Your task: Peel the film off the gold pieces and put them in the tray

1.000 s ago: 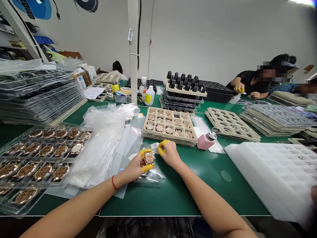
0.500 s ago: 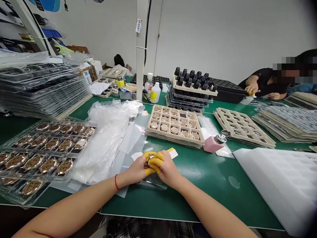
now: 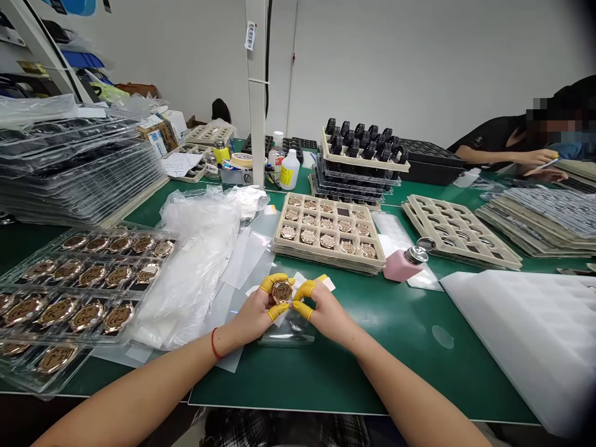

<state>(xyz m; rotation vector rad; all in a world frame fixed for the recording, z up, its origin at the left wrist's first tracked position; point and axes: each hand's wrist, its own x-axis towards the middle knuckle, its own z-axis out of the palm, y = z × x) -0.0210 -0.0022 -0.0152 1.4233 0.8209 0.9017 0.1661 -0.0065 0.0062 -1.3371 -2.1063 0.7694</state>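
Bronze watch case (image 3: 282, 291) sits pinched between both hands just in front of the beige tray (image 3: 328, 233): left hand (image 3: 254, 313) curled around it, right hand (image 3: 326, 310) fingertips touching its edge, above the green mat (image 3: 372, 347).

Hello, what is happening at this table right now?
A person holds a round copper-coloured piece between the left hand and right hand, fingertips in yellow finger covers. A beige tray of similar pieces sits just behind, clear trays of more to the left. Another person's hand works at far right.
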